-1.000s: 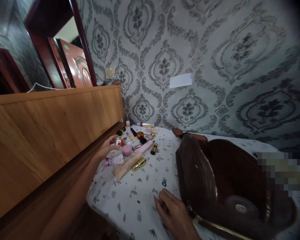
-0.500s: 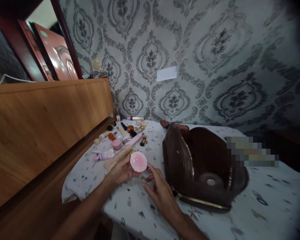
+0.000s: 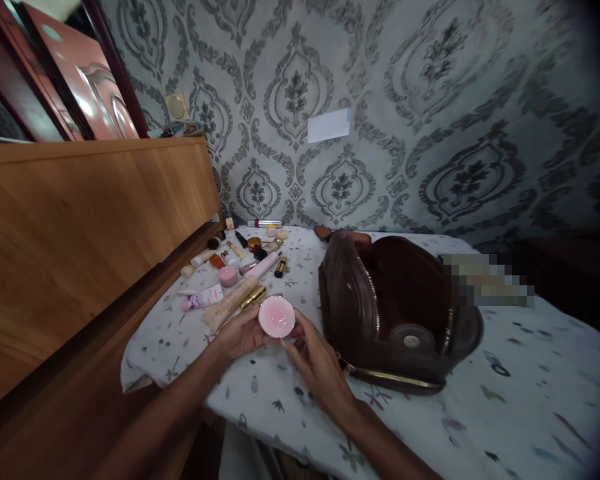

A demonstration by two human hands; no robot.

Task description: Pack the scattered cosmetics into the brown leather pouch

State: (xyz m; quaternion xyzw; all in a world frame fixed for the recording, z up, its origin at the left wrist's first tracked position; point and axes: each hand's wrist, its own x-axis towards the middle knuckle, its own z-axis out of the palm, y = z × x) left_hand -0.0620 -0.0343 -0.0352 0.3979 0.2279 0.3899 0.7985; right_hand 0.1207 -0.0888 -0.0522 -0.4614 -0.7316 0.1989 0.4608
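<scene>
A round pink cosmetic jar is held up above the cloth, its shiny round face turned towards me. My left hand grips it from the left, fingers closed at its edge. On the other side, my right hand has its fingers curled against the jar's right and lower rim. Just behind my left hand lie a beige tube and gold tubes. To the right of my right hand stands a brown handbag, unzipped and gaping.
Several cosmetics lie at the back left, among them another pink jar, a white and purple tube and a long pink tube. A wooden panel borders the patterned cloth on the left. A blurred-out patch lies right of the bag.
My view has shifted slightly, so the surroundings sit higher in it. The pink jar stays between both hands, my right fingertips now closer beneath its rim. The gold tubes show more clearly.
</scene>
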